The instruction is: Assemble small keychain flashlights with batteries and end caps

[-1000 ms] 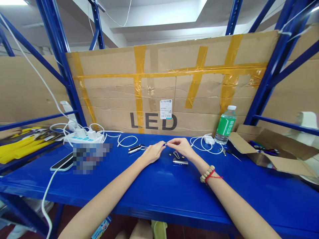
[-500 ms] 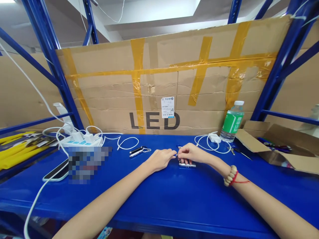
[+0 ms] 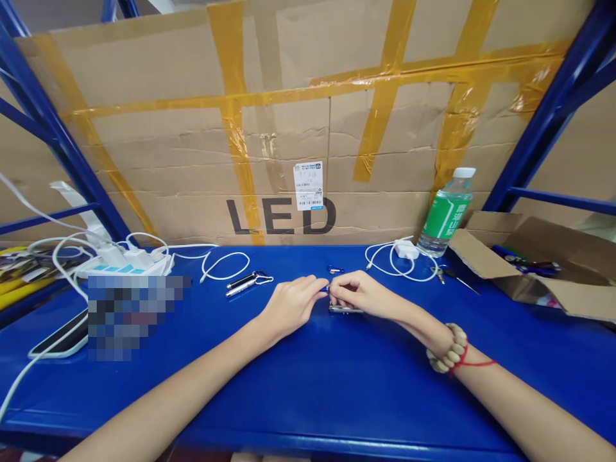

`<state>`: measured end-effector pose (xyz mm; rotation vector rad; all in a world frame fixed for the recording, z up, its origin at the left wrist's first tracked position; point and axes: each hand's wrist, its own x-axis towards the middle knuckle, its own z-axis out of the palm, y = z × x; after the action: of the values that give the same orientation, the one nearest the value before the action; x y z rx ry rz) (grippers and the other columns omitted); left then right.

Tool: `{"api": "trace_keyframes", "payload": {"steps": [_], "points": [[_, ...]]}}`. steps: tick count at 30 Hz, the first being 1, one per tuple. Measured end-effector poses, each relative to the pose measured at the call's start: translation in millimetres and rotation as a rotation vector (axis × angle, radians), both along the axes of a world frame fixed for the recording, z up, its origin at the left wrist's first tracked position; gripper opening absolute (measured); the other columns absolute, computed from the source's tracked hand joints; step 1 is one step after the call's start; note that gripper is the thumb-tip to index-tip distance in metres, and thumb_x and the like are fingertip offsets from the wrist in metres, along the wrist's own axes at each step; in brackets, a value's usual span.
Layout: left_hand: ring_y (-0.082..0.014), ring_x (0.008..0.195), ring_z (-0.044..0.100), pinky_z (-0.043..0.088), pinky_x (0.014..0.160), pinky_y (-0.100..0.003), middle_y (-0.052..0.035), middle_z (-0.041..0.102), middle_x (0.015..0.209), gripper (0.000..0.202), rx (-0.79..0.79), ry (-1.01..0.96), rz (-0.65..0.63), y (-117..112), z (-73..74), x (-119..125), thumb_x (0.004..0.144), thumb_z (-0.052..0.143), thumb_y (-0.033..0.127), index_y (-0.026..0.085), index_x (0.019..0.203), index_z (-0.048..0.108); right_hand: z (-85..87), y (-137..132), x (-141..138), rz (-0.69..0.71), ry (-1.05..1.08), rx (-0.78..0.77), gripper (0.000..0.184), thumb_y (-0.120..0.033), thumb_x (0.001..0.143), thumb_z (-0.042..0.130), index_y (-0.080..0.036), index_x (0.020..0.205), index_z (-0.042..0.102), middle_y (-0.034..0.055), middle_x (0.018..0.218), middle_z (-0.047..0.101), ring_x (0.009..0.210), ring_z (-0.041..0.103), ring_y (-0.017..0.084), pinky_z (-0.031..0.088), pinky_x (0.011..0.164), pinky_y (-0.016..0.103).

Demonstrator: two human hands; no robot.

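Note:
My left hand [image 3: 291, 303] and my right hand [image 3: 362, 294] meet fingertip to fingertip over the blue shelf top [image 3: 308, 378]. Both pinch one small blue part [image 3: 326, 289] between them. Under my right fingers lies a silver metal pen light [image 3: 344, 310]. A small blue clip [image 3: 335, 270] rests just behind the hands. Two more silver pen lights with rings [image 3: 245, 282] lie to the left of my left hand. A bead bracelet with a red string [image 3: 450, 350] sits on my right wrist.
A taped cardboard sheet marked LED [image 3: 298, 128] stands at the back. A white power strip with cables [image 3: 122, 262] and a phone [image 3: 58, 333] lie at the left. A white charger with cord [image 3: 403, 253], a green-labelled water bottle [image 3: 445, 215] and an open cardboard box [image 3: 529, 276] are at the right.
The camera tilted down and nearer. My hands came down to the shelf top, and my right hand now rests over the silver pen light. Both still pinch the small part.

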<state>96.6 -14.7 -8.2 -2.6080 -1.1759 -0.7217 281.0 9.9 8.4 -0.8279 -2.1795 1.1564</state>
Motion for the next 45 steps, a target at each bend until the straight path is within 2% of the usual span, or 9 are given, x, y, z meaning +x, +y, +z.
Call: {"api": "trace_keyframes", "payload": {"steps": [5,8,10,13,15,19,28,35,45], "points": [[-0.0169,0.092,0.059,0.046,0.078,-0.025,-0.0025,0.063,0.099,0.024,-0.228,-0.198,0.036,-3,-3.6,7,0.092,0.033,0.025,0.021,0.103,0.054,-6.8,2,0,-0.045,0.025,0.004,0.041,-0.049,0.081,0.046,-0.014,0.06,0.056,-0.0017,0.051,0.048,0.046,0.041,0.007,0.033,0.045,0.019],[-0.0148,0.09,0.06,0.046,0.078,-0.024,0.0003,0.064,0.101,0.023,-0.391,-0.275,0.036,-8,-7.2,3,0.093,0.033,0.026,0.023,0.101,0.054,-12.5,2,-2,-0.073,-0.063,0.166,0.041,-0.044,0.085,0.043,-0.015,0.06,0.06,0.0006,0.057,0.055,0.053,0.047,0.009,0.036,0.053,0.021],[-0.0144,0.087,0.061,0.046,0.077,-0.023,0.0005,0.064,0.097,0.022,-0.427,-0.24,0.011,-14,-10.0,-5,0.092,0.034,0.028,0.024,0.101,0.054,-15.1,-3,-6,-0.019,-0.103,0.289,0.038,-0.039,0.087,0.043,-0.017,0.062,0.061,0.0012,0.063,0.059,0.062,0.052,0.011,0.038,0.064,0.024],[-0.0134,0.08,0.061,0.047,0.072,-0.022,-0.0003,0.065,0.09,0.024,-0.367,-0.201,-0.026,-26,-13.8,-18,0.093,0.032,0.03,0.023,0.099,0.054,-16.7,-16,-15,0.058,-0.127,0.337,0.036,-0.032,0.09,0.039,-0.019,0.063,0.059,0.0005,0.066,0.06,0.07,0.053,0.012,0.035,0.08,0.03],[-0.0129,0.067,0.06,0.046,0.06,-0.021,0.0,0.063,0.073,0.028,-0.293,-0.164,-0.072,-32,-15.4,-24,0.093,0.029,0.03,0.022,0.09,0.055,-16.5,-24,-19,0.088,-0.134,0.308,0.036,-0.03,0.091,0.037,-0.02,0.062,0.057,0.0001,0.064,0.057,0.069,0.052,0.013,0.035,0.079,0.03],[-0.0119,0.057,0.057,0.043,0.05,-0.021,0.0011,0.06,0.065,0.032,-0.205,-0.167,-0.073,-40,-16.6,-24,0.095,0.022,0.03,0.022,0.087,0.052,-16.1,-31,-20,0.106,-0.174,0.275,0.031,-0.032,0.09,0.041,-0.022,0.064,0.056,0.0015,0.069,0.055,0.072,0.05,0.015,0.035,0.078,0.033],[-0.0132,0.064,0.059,0.048,0.06,-0.024,0.0002,0.063,0.073,0.028,-0.234,-0.177,-0.049,-48,-13.5,-23,0.094,0.026,0.029,0.02,0.088,0.051,-18.4,-34,-24,0.097,-0.05,0.146,0.043,-0.046,0.089,0.034,-0.022,0.06,0.055,0.0033,0.069,0.052,0.07,0.051,0.016,0.039,0.073,0.035],[-0.0127,0.069,0.061,0.05,0.066,-0.024,-0.0002,0.063,0.075,0.029,-0.178,-0.18,-0.077,-51,-10.3,-25,0.095,0.022,0.029,0.019,0.095,0.049,-12.1,-39,-27,0.074,-0.02,0.104,0.048,-0.048,0.088,0.033,-0.021,0.056,0.055,0.0035,0.068,0.051,0.068,0.051,0.016,0.039,0.074,0.036],[-0.0134,0.067,0.06,0.049,0.064,-0.025,-0.0003,0.062,0.073,0.027,-0.111,-0.148,-0.091,-50,-8.6,-25,0.095,0.023,0.027,0.018,0.099,0.048,-3.6,-37,-26,0.113,-0.061,0.048,0.053,-0.052,0.088,0.033,-0.017,0.056,0.057,0.002,0.07,0.047,0.071,0.049,0.014,0.033,0.083,0.037]]}}
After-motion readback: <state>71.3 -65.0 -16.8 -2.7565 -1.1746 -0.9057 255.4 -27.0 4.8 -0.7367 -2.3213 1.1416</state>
